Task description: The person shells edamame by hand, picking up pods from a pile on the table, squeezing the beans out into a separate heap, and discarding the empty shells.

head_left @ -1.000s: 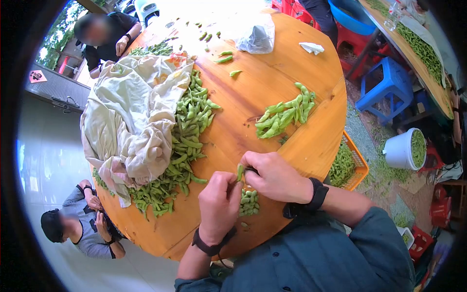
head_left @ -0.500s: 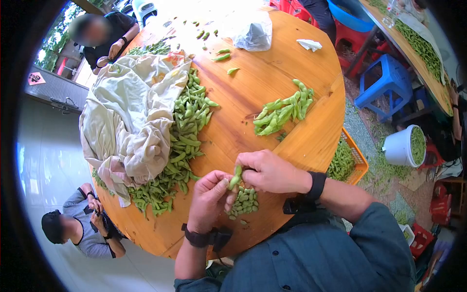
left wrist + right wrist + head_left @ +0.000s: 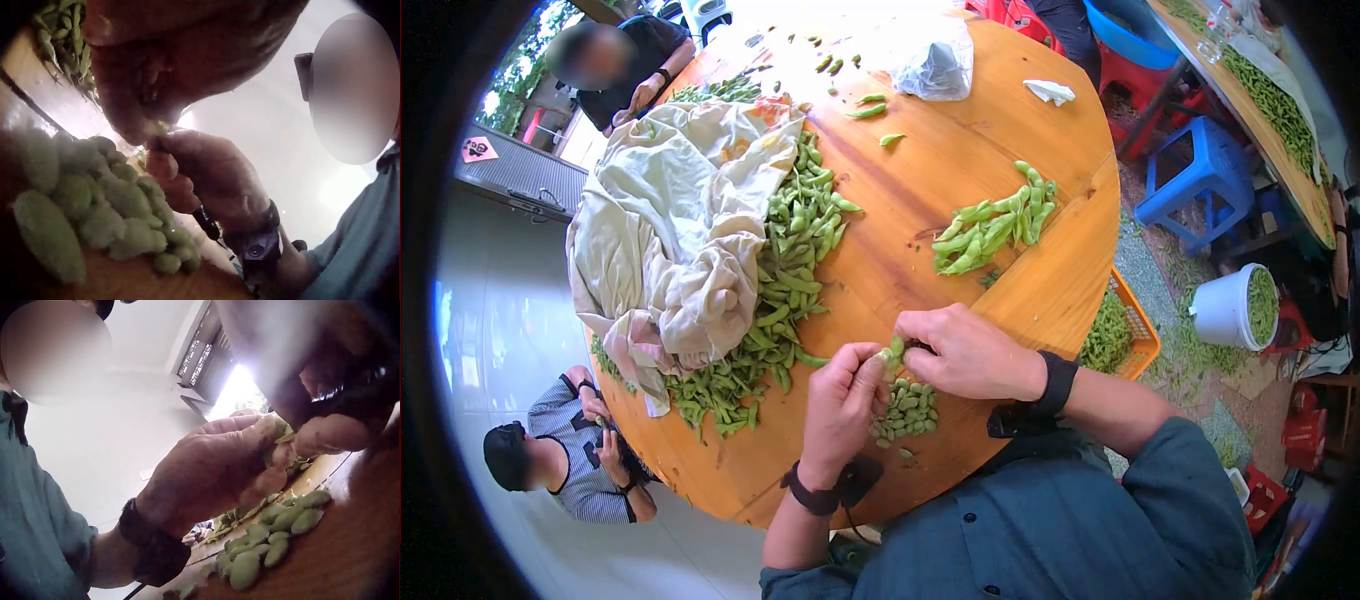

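My left hand (image 3: 845, 400) pinches a green edamame pod (image 3: 891, 352) between thumb and fingers. At the pod's far end, my right hand (image 3: 970, 352) pinches it too, the fingertips of both hands close together. A slim, dark, shiny object (image 3: 356, 390) sits within the right hand's curled fingers; its kind is hidden. Right below the hands lies a small heap of shelled green beans (image 3: 910, 412) on the round wooden table (image 3: 880, 250). Both wrist views show these beans near the hands. Fingers cover most of the pod there.
A pile of pods (image 3: 790, 285) lies left, partly under a pale cloth (image 3: 670, 220). Loose pods (image 3: 998, 228) lie ahead on the right. A plastic bag (image 3: 935, 72) and tissue (image 3: 1050, 92) lie farther off. An orange basket (image 3: 1142, 330) stands beside the table. Two people sit around it.
My left hand loosened around the pod half a second ago and now pinches it with the fingers closer together. The pod has tilted and is more covered. My right hand stays close to it.
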`<action>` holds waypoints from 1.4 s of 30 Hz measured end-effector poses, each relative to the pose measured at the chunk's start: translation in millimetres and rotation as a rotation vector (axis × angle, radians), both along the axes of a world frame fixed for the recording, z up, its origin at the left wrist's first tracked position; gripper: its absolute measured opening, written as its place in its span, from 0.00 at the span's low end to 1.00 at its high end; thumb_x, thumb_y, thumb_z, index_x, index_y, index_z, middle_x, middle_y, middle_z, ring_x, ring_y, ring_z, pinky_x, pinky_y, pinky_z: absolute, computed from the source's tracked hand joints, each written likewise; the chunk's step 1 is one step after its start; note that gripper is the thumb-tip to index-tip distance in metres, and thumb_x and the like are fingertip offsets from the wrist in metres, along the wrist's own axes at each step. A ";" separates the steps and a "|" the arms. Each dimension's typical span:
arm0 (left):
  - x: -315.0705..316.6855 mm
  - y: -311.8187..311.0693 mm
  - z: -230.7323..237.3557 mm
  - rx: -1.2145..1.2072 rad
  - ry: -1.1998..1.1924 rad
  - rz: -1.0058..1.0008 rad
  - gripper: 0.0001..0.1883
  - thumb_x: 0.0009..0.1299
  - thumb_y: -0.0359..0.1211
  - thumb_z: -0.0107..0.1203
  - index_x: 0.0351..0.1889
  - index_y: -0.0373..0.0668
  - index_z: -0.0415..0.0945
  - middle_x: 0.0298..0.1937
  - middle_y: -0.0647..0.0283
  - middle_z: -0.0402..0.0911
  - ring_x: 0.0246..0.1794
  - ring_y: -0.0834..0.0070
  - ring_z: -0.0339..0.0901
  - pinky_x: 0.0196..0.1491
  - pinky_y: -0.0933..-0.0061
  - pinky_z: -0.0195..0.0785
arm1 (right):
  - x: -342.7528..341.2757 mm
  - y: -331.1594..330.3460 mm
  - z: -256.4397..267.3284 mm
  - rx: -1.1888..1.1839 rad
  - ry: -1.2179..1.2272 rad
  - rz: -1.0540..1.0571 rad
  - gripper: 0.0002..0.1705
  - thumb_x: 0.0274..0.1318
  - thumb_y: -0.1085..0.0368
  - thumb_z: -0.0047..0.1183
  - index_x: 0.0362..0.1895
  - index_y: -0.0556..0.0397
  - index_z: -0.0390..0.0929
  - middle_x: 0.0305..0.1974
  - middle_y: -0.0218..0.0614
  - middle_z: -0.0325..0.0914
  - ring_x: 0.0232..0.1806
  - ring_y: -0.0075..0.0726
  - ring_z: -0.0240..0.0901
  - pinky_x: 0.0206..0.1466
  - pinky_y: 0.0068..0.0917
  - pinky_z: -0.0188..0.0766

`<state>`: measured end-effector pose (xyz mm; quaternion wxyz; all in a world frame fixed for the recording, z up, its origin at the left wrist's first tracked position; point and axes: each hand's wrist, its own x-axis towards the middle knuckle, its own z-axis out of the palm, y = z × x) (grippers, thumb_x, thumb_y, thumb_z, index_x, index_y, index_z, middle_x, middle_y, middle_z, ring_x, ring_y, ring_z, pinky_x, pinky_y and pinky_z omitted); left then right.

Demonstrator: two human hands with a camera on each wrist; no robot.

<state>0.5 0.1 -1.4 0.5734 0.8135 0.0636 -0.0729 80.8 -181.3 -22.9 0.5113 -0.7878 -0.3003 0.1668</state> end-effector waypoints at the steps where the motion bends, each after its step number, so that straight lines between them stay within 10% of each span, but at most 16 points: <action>1: 1.9 0.2 3.8 -0.212 0.130 0.063 0.07 0.79 0.31 0.50 0.46 0.37 0.75 0.29 0.69 0.77 0.23 0.83 0.74 0.25 0.83 0.66 | 0.3 -0.4 -0.2 0.029 0.019 0.020 0.08 0.52 0.68 0.50 0.34 0.62 0.75 0.28 0.56 0.77 0.30 0.59 0.76 0.34 0.45 0.73; 6: 6.0 10.1 2.7 -0.619 0.381 0.138 0.09 0.80 0.35 0.48 0.45 0.39 0.76 0.29 0.69 0.78 0.21 0.83 0.74 0.23 0.83 0.67 | 4.3 -1.8 10.4 0.135 0.623 0.095 0.07 0.53 0.69 0.50 0.33 0.61 0.73 0.25 0.56 0.75 0.27 0.59 0.75 0.32 0.45 0.72; 8: 4.5 7.8 1.4 -0.432 0.307 0.167 0.09 0.80 0.34 0.48 0.46 0.39 0.76 0.29 0.70 0.78 0.22 0.86 0.73 0.22 0.85 0.65 | -0.2 3.8 -9.8 0.108 -0.071 0.067 0.05 0.54 0.71 0.49 0.34 0.60 0.73 0.23 0.56 0.73 0.25 0.61 0.74 0.30 0.46 0.71; 33: 20.0 16.5 0.2 -0.662 0.236 0.295 0.10 0.80 0.34 0.49 0.49 0.38 0.76 0.35 0.66 0.79 0.24 0.82 0.74 0.21 0.85 0.65 | 5.6 5.3 19.7 -0.327 -0.215 -0.108 0.13 0.59 0.62 0.58 0.35 0.60 0.74 0.26 0.55 0.78 0.31 0.63 0.79 0.35 0.50 0.75; 42: 7.5 2.3 -3.3 -0.563 0.199 0.188 0.09 0.79 0.36 0.52 0.47 0.41 0.70 0.35 0.67 0.80 0.28 0.82 0.79 0.26 0.85 0.71 | -3.5 9.2 10.8 0.183 -0.050 -0.066 0.14 0.57 0.61 0.58 0.30 0.60 0.76 0.26 0.53 0.77 0.33 0.63 0.78 0.35 0.49 0.73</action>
